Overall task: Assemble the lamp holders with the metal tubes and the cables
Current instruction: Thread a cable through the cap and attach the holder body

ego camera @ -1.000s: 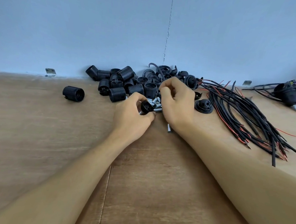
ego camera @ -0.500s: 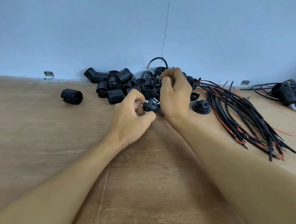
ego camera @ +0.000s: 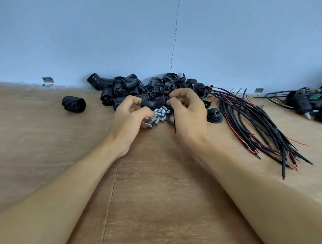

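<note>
My left hand (ego camera: 127,118) holds a small black lamp holder cap (ego camera: 147,104) between thumb and fingers, just above a heap of short metal tubes (ego camera: 157,116) on the wooden table. My right hand (ego camera: 189,112) pinches a black cable (ego camera: 172,86) that arcs up over the pile behind; its red-tipped end (ego camera: 174,131) hangs below the palm. A pile of black threaded lamp holders (ego camera: 124,91) lies behind both hands against the wall. A bundle of black and red cables (ego camera: 249,124) fans out to the right.
One threaded holder (ego camera: 73,104) lies alone at the left. A domed black cap (ego camera: 214,115) sits right of my right hand. Assembled holders with cables (ego camera: 304,105) lie far right. The blue wall (ego camera: 161,38) closes the table's back edge; metal brackets (ego camera: 48,80) sit along it.
Both hands have drawn slightly apart, uncovering the metal tubes. My right hand came down with the cable; my left hand still holds the black cap.
</note>
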`<state>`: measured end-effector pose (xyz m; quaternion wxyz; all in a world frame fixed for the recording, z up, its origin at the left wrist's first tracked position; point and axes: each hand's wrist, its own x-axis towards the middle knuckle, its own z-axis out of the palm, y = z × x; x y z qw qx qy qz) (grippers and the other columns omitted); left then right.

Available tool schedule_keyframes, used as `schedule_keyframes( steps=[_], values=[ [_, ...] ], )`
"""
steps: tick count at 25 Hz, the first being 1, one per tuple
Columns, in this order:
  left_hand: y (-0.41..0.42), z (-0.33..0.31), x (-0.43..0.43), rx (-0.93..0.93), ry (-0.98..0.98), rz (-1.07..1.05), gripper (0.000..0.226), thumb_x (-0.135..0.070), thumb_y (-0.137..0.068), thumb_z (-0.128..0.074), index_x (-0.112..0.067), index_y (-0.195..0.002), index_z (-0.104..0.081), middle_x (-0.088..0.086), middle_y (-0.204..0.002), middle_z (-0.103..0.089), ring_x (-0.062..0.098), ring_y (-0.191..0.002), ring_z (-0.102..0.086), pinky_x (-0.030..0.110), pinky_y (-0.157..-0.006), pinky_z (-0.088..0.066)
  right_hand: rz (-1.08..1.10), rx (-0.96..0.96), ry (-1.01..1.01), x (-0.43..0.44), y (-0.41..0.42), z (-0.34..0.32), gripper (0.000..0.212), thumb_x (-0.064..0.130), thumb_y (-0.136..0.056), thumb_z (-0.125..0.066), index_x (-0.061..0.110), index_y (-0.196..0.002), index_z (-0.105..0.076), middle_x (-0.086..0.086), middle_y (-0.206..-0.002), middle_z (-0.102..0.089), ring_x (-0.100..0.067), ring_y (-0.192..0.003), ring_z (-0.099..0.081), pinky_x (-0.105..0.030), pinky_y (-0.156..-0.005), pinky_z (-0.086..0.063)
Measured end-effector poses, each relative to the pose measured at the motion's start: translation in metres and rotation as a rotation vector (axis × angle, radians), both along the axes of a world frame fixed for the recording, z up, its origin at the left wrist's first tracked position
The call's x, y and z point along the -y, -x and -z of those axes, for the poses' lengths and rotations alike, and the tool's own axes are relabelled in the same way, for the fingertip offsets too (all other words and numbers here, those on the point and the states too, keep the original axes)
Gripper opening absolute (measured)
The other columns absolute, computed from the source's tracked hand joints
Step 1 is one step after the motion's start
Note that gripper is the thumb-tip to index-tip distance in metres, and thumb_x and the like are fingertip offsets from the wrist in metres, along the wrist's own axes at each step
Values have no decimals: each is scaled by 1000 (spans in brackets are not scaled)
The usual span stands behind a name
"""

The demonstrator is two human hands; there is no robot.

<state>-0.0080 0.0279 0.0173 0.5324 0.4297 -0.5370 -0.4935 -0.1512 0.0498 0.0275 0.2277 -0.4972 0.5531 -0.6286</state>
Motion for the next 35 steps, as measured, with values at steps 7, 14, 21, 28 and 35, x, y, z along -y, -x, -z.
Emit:
schedule_keyframes(
  steps=[7,14,21,28,35],
  values=[
    [0,8,-2,145,47,44,34,-13,-60,-75,-24,-89,-60,11,-82,-72,32,-85,-73,48,-86,-60,-296,323,9,-6,11,-2,11,9,-96,-65,9,-106,-61,-3,-86,-76,-10,-61,-62,-26,-59,-56],
    [2,16,0,294,142,72,42,3,-73,-75,-26,-93,-54,-4,-89,-77,16,-85,-72,31,-81,-54,-178,382,148,-9,24,-12,8,10,-104,-50,7,-97,-49,-10,-82,-74,-23,-65,-68,-33,-65,-60],
    [1,17,-1,272,197,97,43,12,-77,-71,-24,-95,-54,-3,-91,-77,15,-89,-74,22,-78,-57,-179,90,151,-14,18,-3,8,16,-104,-51,9,-100,-52,-4,-81,-75,-24,-67,-71,-39,-65,-60],
    [2,18,-3,345,266,73,44,2,-73,-74,-32,-92,-54,-8,-82,-73,5,-67,-60,20,-66,-50,-184,-21,169,-17,14,1,9,18,-102,-54,9,-100,-54,-3,-83,-75,-21,-67,-71,-31,-64,-58],
    [1,17,-2,265,228,85,45,4,-73,-77,-30,-98,-59,-10,-90,-75,8,-69,-66,28,-68,-56,-214,76,136,-11,20,0,6,13,-103,-54,11,-99,-57,-3,-80,-72,-18,-68,-69,-29,-64,-58]
  ],
)
